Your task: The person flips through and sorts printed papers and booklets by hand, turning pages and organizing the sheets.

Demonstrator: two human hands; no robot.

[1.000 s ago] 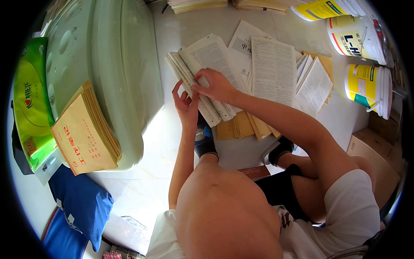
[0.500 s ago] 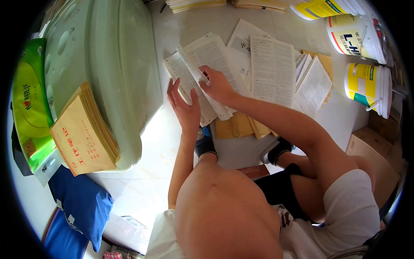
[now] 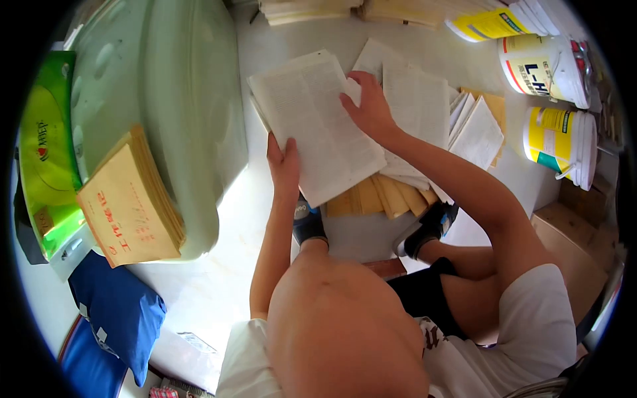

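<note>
A stack of printed sheets (image 3: 315, 126) is tilted in front of me above the floor. My left hand (image 3: 284, 166) grips its lower left edge, thumb on top and the other fingers hidden underneath. Over the right edge of the stack, my right hand (image 3: 373, 109) has its thumb and fingers apart; whether it touches the paper I cannot tell. More printed sheets (image 3: 418, 109) lie to the right, partly under my right forearm. Brown envelopes (image 3: 371, 196) stick out below the stack, near my feet.
A pale green plastic bin (image 3: 179, 99) stands at the left, with brown envelopes (image 3: 129, 205) with red print on it and a green tissue pack (image 3: 46, 146) beside it. White and yellow buckets (image 3: 557, 142) line the right side, near a cardboard box (image 3: 570, 245). Paper bundles (image 3: 308, 10) lie at the back.
The sheet that was curled up between my hands now lies flat on the stack. My right hand has moved up and right, away from the fold. My left hand has closed on the stack's edge.
</note>
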